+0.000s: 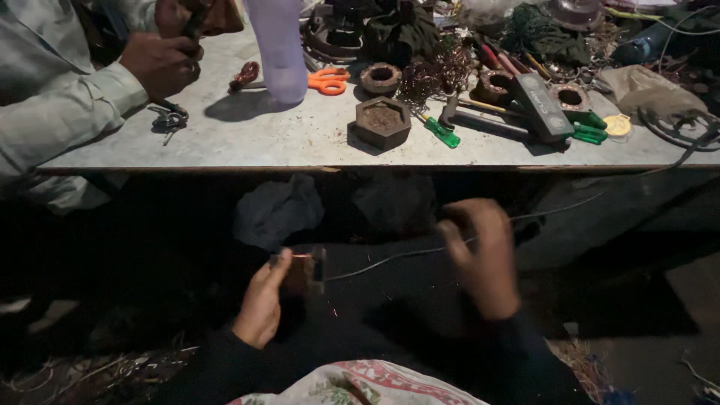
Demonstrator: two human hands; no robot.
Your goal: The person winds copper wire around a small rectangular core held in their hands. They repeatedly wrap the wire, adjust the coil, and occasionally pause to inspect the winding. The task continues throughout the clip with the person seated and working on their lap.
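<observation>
view from the head camera, below the near edge of a worn grey table (247,142). the left hand (262,304) is closed around a small dark block-shaped part (309,268), thumb on top, held low in front of the lap, well under the table's near edge. a thin wire (390,257) runs from this part rightward to the right hand (484,259), which is blurred; its fingers appear curled about the wire, pulling it taut, though the exact grip cannot be told. the wire continues up and right toward the table's right end. as a judgement, the work on the wire and part is under way and not finished: the wire is joined to the part at one end and stretched free, and how much of it is wound on cannot be seen in the dim light. on the table lie a hexagonal metal piece (382,122) near the front edge, orange scissors (328,81), green-handled screwdrivers (440,132) and a pale plastic bottle (279,49). at the far left corner another person's hands (161,64) hold a small dark thing.
</observation>
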